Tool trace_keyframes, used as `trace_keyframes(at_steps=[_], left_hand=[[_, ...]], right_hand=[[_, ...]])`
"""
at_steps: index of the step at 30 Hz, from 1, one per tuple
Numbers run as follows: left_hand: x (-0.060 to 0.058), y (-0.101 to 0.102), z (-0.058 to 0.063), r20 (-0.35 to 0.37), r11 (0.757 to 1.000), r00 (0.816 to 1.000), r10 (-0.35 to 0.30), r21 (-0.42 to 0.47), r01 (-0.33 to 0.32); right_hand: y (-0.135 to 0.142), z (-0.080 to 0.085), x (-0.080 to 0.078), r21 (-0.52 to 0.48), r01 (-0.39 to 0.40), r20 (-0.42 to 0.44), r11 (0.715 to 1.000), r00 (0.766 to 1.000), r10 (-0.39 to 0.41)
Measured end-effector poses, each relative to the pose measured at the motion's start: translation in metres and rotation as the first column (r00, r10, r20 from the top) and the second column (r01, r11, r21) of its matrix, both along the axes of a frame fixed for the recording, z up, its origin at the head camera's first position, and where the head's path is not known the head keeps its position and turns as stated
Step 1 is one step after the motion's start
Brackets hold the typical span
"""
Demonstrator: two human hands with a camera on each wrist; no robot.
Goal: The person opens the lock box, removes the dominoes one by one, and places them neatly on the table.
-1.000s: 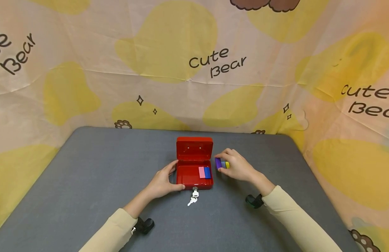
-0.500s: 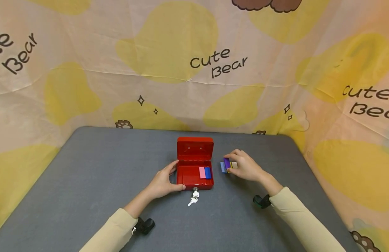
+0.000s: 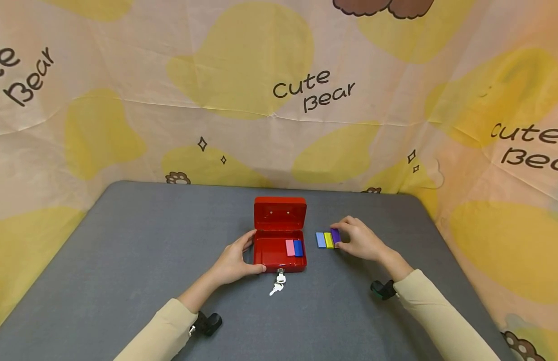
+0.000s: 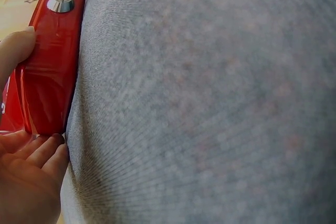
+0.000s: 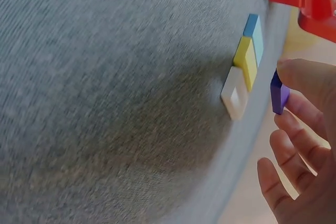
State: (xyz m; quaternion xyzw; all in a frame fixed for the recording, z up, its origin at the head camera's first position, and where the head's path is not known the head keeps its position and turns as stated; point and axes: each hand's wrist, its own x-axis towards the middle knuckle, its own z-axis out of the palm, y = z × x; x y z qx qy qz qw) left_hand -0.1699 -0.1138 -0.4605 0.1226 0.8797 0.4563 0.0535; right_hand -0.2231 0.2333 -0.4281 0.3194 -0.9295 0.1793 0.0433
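My left hand (image 3: pixel 231 260) holds the left side of a red cash box (image 3: pixel 269 248), its thumb at the front corner and its fingers along the side. The box's lid stands raised. Inside lie a pink block (image 3: pixel 290 247) and a dark blue block (image 3: pixel 298 247), side by side. My right hand (image 3: pixel 362 243) pinches a purple block (image 3: pixel 336 236) between thumb and fingers, above the table to the right of the box. Below and beside it lie a light blue block (image 3: pixel 320 240), a yellow block (image 3: pixel 328 240) and a white block (image 5: pixel 234 95) in a row.
Keys (image 3: pixel 277 286) hang from the lock at the box's front. Grey cloth covers the table (image 3: pixel 170 225). A printed curtain (image 3: pixel 243 100) rises behind it and at the sides. Each wrist wears a black camera mount (image 3: pixel 208 324).
My right hand has carried the purple block rightward, away from the box and across the row of blocks. The light blue and yellow blocks now show fully. My left hand has stayed put.
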Motion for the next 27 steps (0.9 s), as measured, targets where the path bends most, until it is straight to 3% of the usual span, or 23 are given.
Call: trace_keyframes(at_steps=[16, 27], left_hand=[[0.0, -0.001, -0.001, -0.009, 1.0, 1.0, -0.003, 0.004, 0.003], [0.0, -0.001, 0.0, -0.007, 1.0, 1.0, -0.005, 0.003, 0.005]], right_hand=[[0.019, -0.011, -0.003, 0.005, 0.034, -0.038, 0.999, 0.999, -0.034], [0.022, -0.014, -0.002, 0.038, 0.067, 0.023, 0.997, 0.997, -0.068]])
